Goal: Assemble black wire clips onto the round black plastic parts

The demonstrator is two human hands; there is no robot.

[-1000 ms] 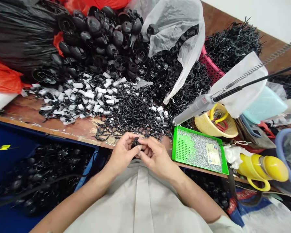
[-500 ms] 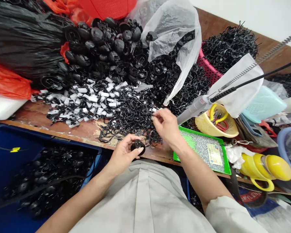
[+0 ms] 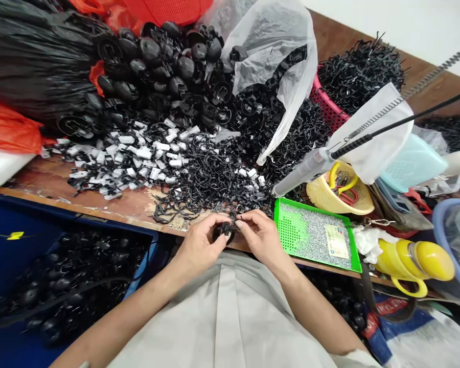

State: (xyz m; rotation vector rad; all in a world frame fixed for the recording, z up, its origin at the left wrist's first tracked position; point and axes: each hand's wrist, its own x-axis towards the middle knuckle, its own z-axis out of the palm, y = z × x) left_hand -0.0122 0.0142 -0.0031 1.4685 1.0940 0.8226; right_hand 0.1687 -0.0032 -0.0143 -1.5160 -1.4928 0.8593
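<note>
My left hand (image 3: 204,244) grips a round black plastic part (image 3: 223,232) near the front edge of the wooden table. Beside it, my right hand (image 3: 261,237) is pinched at the right side of that part; whatever lies between its fingertips is too small to make out. Just beyond both hands spreads a heap of thin black pieces (image 3: 210,168). Small white-and-black pieces (image 3: 138,153) are piled to its left, and larger round black parts (image 3: 184,69) are heaped behind.
A grey electric screwdriver (image 3: 302,171) hangs from a coiled spring at the right. Below it lies a green tray (image 3: 291,230) of small screws with a card. Farther right are a yellow basket (image 3: 339,202) and a yellow bottle (image 3: 414,258). A blue bin (image 3: 7,306) stands at lower left.
My right hand has moved down and left from the heap to the black part in my left hand. More white pieces show where it was. The view has shifted slightly.
</note>
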